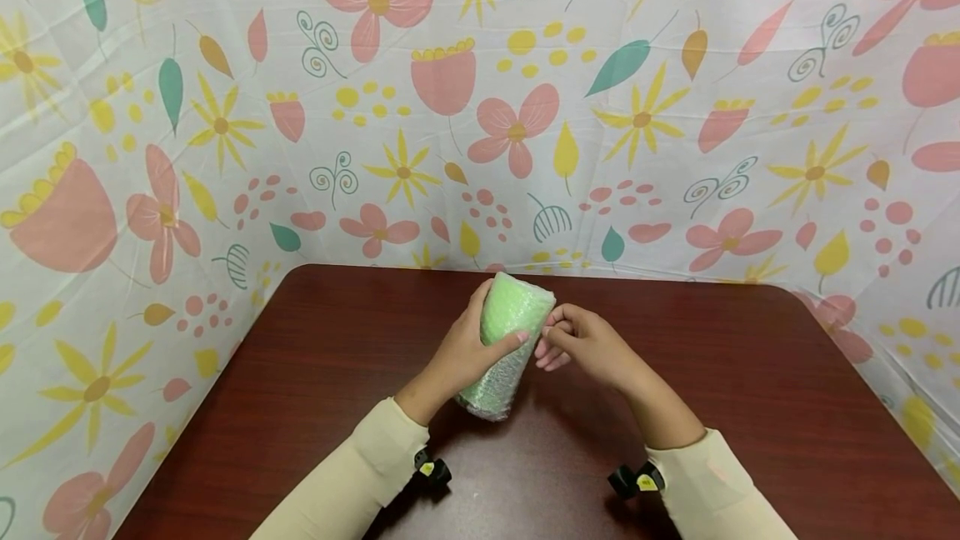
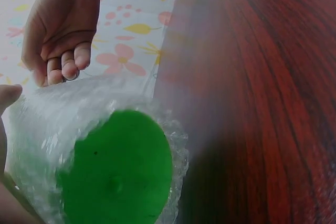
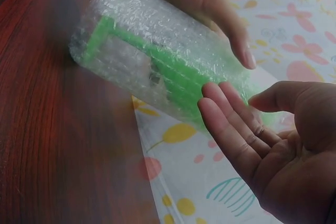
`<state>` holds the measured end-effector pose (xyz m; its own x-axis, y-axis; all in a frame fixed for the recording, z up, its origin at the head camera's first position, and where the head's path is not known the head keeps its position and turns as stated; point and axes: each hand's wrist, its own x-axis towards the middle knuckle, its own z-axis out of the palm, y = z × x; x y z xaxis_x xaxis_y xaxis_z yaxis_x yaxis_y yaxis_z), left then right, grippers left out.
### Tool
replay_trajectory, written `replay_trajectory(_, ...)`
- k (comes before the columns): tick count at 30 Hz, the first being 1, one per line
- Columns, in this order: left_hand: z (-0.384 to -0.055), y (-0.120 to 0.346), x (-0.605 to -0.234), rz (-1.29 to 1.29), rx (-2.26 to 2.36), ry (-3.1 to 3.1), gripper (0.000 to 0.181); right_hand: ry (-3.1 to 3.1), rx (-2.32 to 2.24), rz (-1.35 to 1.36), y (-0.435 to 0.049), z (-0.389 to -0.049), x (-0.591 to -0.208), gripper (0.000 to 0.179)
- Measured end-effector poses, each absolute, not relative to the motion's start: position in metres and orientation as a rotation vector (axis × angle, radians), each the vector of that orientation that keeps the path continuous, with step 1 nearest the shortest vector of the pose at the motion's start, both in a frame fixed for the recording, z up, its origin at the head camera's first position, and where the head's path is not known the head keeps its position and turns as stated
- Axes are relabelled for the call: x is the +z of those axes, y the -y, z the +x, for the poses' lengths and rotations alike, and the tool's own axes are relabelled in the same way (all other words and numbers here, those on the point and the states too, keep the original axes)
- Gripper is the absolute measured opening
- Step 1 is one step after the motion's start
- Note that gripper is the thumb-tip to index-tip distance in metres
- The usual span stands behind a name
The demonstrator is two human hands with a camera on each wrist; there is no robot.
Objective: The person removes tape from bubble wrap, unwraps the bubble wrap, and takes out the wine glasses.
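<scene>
A green cylinder wrapped in clear bubble wrap (image 1: pixel 504 340) stands tilted over the table, its top leaning right. My left hand (image 1: pixel 472 348) grips it from the left side, the thumb lying across the front. In the left wrist view, one round green end (image 2: pixel 123 166) shows through the wrap's opening. At the upper right side of the roll is my right hand (image 1: pixel 581 344), thumb and forefinger close together by the wrap. Its other fingers (image 3: pixel 231 129) are loosely extended, palm up, in the right wrist view. I cannot tell whether the thumb and forefinger pinch the wrap's edge.
A dark reddish-brown wooden table (image 1: pixel 337 315) with rounded far corners lies under both hands. Behind it and along the sides hangs a white cloth (image 1: pixel 525 215) printed with flowers and leaves. A black strap device (image 1: pixel 431 469) sits on each wrist by the cream sleeve.
</scene>
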<state>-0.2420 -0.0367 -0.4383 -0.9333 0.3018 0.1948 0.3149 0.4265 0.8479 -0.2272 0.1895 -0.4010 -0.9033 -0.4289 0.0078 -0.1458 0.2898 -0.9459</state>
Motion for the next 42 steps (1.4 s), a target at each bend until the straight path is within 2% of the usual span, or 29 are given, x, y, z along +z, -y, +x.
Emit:
replay_trajectory(25,-0.24,0.0358,-0.4344,-0.474,-1.519,2.572,0.101,-2.35,-1.545,-0.57,-0.1909,-0.2267,-0.4013,0.024)
replay_trajectory(42,-0.2413,0.0376,-0.4346,-0.426,-1.539,2.571,0.099,-2.317,-1.577,-0.584,-0.19,-0.2262,-0.3997,0.028)
